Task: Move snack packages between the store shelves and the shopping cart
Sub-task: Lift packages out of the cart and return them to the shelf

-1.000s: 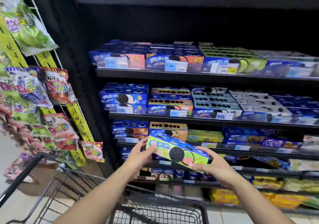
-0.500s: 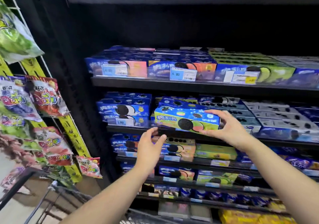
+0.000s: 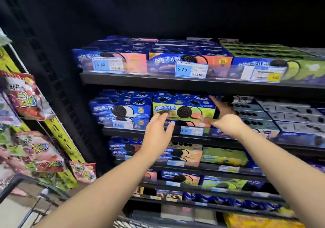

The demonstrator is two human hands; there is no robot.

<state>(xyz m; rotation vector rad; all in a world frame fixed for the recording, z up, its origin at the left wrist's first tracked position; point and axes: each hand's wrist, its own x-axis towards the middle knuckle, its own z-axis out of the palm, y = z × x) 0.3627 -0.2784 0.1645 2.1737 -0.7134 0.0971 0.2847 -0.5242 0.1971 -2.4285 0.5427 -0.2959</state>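
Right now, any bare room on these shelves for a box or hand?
Free: only the tall dark gap above the top-shelf boxes. Crowded: the second shelf, stacks side by side, lime-fronted box close under the shelf above, left hand and right hand flanking it.

White characters reading 奥利奥 run across the front of the yellow-green cardboard cookie box [image 3: 183, 110] on the second shelf. The same characters are on the blue cardboard cookie box [image 3: 121, 109] to its left and on the blue-and-orange cardboard box [image 3: 190, 60] on the top shelf. The left pale blue price tag [image 3: 107, 64] on the top shelf reads 6.80, as does the middle pale blue price tag [image 3: 191, 70]. On the second shelf, the small left price tag [image 3: 118, 125] and the small middle price tag [image 3: 191, 131] also read 6.80. The yellow-cornered white tag [image 3: 263, 74] at right is too blurred to read.
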